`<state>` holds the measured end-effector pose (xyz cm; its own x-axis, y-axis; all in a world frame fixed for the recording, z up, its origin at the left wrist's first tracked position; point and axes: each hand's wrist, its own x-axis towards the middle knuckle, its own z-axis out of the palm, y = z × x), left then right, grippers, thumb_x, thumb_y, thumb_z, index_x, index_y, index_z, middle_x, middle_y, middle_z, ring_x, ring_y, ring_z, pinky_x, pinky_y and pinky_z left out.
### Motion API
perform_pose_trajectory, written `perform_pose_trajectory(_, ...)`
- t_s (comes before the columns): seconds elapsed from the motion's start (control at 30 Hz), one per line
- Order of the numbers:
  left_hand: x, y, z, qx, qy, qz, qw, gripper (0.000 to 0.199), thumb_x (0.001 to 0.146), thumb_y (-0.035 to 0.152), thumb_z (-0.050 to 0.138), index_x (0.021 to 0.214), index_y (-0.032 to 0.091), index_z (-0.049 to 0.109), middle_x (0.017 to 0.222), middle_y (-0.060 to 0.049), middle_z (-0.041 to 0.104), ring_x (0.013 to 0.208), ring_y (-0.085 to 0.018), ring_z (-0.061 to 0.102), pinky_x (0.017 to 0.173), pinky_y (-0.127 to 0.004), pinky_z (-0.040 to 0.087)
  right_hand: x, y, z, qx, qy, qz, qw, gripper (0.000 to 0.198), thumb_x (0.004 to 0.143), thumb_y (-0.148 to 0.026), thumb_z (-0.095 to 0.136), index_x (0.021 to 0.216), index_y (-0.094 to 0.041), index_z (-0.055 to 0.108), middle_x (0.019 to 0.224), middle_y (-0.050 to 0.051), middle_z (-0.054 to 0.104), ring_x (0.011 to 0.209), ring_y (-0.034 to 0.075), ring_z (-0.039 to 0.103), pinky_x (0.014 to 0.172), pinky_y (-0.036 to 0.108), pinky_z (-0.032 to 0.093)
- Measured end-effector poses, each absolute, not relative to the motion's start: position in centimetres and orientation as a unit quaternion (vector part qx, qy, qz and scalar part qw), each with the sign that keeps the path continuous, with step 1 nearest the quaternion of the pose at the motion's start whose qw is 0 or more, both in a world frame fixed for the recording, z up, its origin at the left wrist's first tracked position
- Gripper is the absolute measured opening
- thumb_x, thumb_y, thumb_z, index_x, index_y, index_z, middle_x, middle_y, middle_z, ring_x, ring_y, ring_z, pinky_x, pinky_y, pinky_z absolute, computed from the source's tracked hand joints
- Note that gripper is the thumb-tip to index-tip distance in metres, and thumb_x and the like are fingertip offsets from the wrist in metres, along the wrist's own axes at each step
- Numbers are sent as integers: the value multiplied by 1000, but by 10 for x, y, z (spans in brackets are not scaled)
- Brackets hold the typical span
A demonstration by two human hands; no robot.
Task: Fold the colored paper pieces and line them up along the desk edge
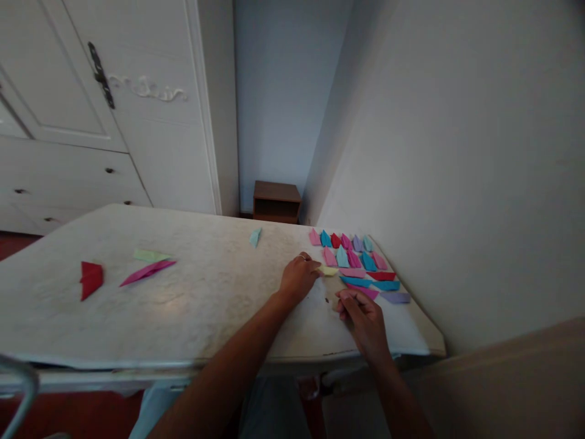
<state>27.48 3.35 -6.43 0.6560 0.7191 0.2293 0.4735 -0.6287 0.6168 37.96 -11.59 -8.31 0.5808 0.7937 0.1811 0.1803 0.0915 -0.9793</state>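
Note:
My left hand [298, 279] reaches over the table with its fingertips closed at the left end of a pale yellow folded paper piece [329, 270]. To its right, my right hand [363, 317] is pinched just below a magenta folded paper piece [365, 292]; what its fingers hold, if anything, is too small to make out. Around them lie blue folded strips [386, 285], a red one [381, 276], a pink one [351, 272] and a lavender one [397, 297]. Beyond stand rows of pointed folded papers, among them a light blue one [342, 256].
Farther left on the white table [219, 292] are a red folded paper [92, 278], a magenta one [147, 272] and a light green one [152, 255]. One pale blue piece [255, 237] lies near the back edge. A wall [479, 171] borders the right side.

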Motion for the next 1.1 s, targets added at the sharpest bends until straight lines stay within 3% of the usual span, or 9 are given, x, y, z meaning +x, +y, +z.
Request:
perform_pose_trajectory(0.13,262,29,-66,858,341,259,283,32,86,30,63,116,21,69,114,-7,62,99,-19,62,92,-28,47,379,-117,-84,-627,-384,253,628,36,79,-52,68,80,-16,67,64,3,59,54,12,50,50,24,41)
perform_pose_trajectory(0.33,182,18,-63,851,329,295,285,29,88,30,59,112,19,70,108,-8,65,82,-16,63,83,-28,48,382,-117,-84,-632,-399,268,608,39,74,-55,71,80,-16,70,64,4,60,56,14,51,52,26,43)
perform_pose_trajectory(0.47,105,18,-64,834,355,304,292,22,86,25,54,94,18,74,88,-7,70,78,-18,63,78,-30,47,367,-98,-79,-640,-410,273,590,42,70,-58,73,77,-16,70,63,5,61,55,15,52,50,27,42)
perform_pose_trajectory(0.57,66,23,-65,763,371,375,374,20,83,29,58,85,18,74,84,-7,72,79,-18,63,75,-29,48,337,-66,-69,-630,-483,273,544,39,75,-56,69,77,-17,69,65,5,63,56,16,54,52,27,44)
perform_pose_trajectory(0.67,48,26,-63,610,385,471,508,26,78,38,62,85,15,71,72,-5,68,63,-14,59,59,-24,45,301,-16,-57,-600,-596,243,476,35,80,-51,63,88,-17,69,73,5,68,64,18,61,61,30,49)
perform_pose_trajectory(0.8,45,27,-61,489,358,538,585,30,73,41,67,82,12,68,62,0,59,51,-8,47,51,-21,36,266,67,-44,-593,-722,109,340,40,82,-32,53,118,-15,62,118,13,64,99,23,63,85,36,51)
perform_pose_trajectory(0.9,45,28,-61,473,334,545,606,30,71,40,69,81,12,68,60,1,58,50,-7,45,50,-21,34,255,120,-42,-641,-760,-3,109,64,78,-17,50,141,-8,43,148,18,41,137,26,38,111,37,33)
perform_pose_trajectory(0.97,45,30,-63,455,325,555,616,31,71,40,70,81,12,67,60,1,58,50,-7,44,50,-21,33,253,143,-44,-650,-759,0,49,69,74,-11,52,141,-5,43,149,21,40,138,29,36,112,39,30)
perform_pose_trajectory(1.1,44,32,-65,418,319,570,632,32,70,42,71,81,12,66,61,2,57,49,-6,43,50,-21,31,254,155,-46,-633,-773,24,-15,57,71,-4,50,127,-6,59,131,21,58,125,29,52,104,36,37)
